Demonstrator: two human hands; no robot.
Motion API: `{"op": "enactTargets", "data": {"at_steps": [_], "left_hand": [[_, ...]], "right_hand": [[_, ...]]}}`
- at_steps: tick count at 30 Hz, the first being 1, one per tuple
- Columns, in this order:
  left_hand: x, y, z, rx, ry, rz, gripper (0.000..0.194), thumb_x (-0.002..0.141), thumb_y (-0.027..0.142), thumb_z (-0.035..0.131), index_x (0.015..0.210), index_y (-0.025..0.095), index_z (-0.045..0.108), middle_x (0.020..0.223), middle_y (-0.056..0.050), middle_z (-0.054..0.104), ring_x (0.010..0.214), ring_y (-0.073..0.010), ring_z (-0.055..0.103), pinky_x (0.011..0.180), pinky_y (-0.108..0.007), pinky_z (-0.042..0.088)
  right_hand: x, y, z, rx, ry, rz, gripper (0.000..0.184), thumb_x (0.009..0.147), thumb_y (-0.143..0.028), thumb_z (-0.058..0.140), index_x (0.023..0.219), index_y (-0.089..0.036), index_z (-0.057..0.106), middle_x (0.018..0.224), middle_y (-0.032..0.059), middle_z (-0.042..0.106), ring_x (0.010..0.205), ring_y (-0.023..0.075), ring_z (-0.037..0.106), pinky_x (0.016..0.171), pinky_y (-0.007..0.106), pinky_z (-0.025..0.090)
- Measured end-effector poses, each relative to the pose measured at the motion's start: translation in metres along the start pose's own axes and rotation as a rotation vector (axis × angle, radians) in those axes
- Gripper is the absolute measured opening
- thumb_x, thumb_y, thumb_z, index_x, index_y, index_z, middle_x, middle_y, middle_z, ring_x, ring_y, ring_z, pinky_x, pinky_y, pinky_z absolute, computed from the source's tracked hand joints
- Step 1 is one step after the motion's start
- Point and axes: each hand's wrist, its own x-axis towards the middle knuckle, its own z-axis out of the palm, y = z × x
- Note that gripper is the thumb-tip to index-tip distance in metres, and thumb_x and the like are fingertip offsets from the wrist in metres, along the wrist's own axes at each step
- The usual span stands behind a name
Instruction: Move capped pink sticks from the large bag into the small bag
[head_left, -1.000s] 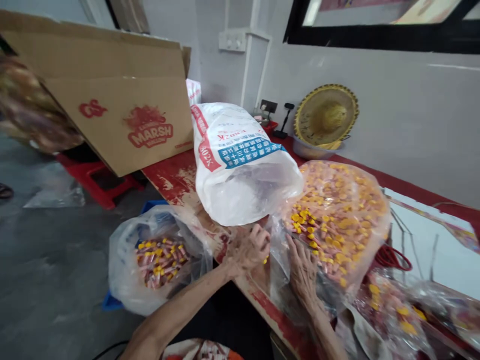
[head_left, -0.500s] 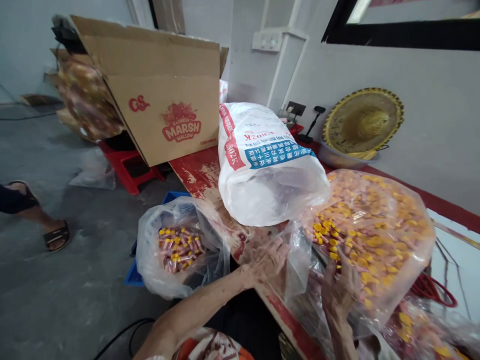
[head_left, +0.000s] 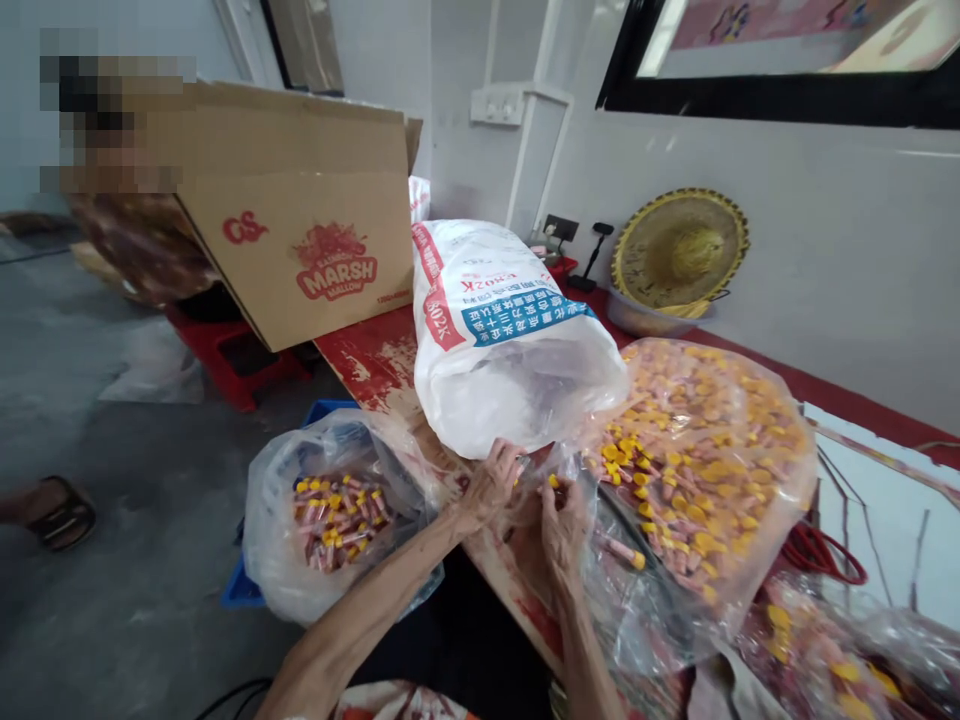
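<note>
My right hand [head_left: 564,525] is closed around a small tube, whose yellow cap [head_left: 555,482] shows at the fingertips. Facing it, my left hand [head_left: 491,482] has its fingers pinched together beside the white sack [head_left: 517,400]; whatever they hold is too small to make out. To the right lies a large clear plastic bag [head_left: 720,430] full of pink tubes with yellow caps. One loose tube [head_left: 621,551] rests on clear plastic near my right wrist. On the left, more capped tubes [head_left: 341,515] fill the bottom of a bag-lined blue crate [head_left: 244,585].
A cardboard box [head_left: 300,220] stands at the back left, near a person on a red stool [head_left: 217,360]. A yellow woven hat [head_left: 679,245] leans in a basin [head_left: 652,318] by the wall. Another bag of tubes [head_left: 817,640] lies at the lower right.
My right hand has left the large bag and moved left, now with a capped tube in its fingers. My left hand has gone from spread to pinched. The view has shifted right.
</note>
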Motion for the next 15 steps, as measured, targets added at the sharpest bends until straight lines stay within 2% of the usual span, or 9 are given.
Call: {"op": "enactTargets", "data": {"at_steps": [4,8,10,12,15], "left_hand": [[-0.018,0.007,-0.006,0.085,0.104,0.115,0.029,0.111,0.019,0.042,0.137,0.021,0.054,0.126,-0.01,0.063,0.122,-0.0228,0.064,0.106,-0.041,0.059],[-0.03,0.017,-0.006,0.174,-0.03,0.119,0.032,0.109,0.016,0.037,0.13,0.021,0.061,0.115,-0.009,0.065,0.109,-0.0217,0.069,0.093,-0.036,0.062],[-0.03,0.021,-0.014,0.17,-0.066,0.102,0.033,0.108,0.013,0.038,0.127,0.022,0.063,0.111,-0.008,0.066,0.104,-0.0205,0.069,0.091,-0.035,0.062],[-0.031,0.022,-0.034,0.173,0.025,0.077,0.034,0.106,0.011,0.037,0.124,0.023,0.063,0.111,-0.007,0.066,0.106,-0.0197,0.068,0.095,-0.035,0.061],[-0.041,0.014,-0.082,0.271,0.257,-0.001,0.03,0.106,0.013,0.038,0.118,0.023,0.064,0.111,-0.007,0.067,0.105,-0.0202,0.068,0.095,-0.034,0.058]], "right_hand": [[0.006,0.014,0.0,0.039,0.009,0.078,0.04,0.091,-0.06,0.05,0.097,-0.022,0.063,0.092,0.0108,0.072,0.084,0.0279,0.066,0.08,0.042,0.051],[0.006,0.014,-0.002,0.048,-0.041,0.085,0.037,0.092,-0.058,0.049,0.095,-0.024,0.063,0.091,0.0095,0.073,0.083,0.0279,0.067,0.079,0.042,0.052],[0.005,0.012,-0.002,0.058,-0.048,0.076,0.036,0.092,-0.057,0.048,0.095,-0.024,0.062,0.089,0.0094,0.072,0.082,0.0281,0.067,0.078,0.043,0.052],[0.004,0.012,-0.003,0.058,-0.062,0.07,0.036,0.093,-0.056,0.048,0.096,-0.024,0.063,0.09,0.0095,0.072,0.083,0.0284,0.067,0.08,0.043,0.052],[0.003,0.012,-0.004,0.049,-0.084,0.065,0.036,0.093,-0.055,0.048,0.099,-0.024,0.064,0.095,0.0104,0.072,0.087,0.0296,0.067,0.085,0.046,0.052]]}}
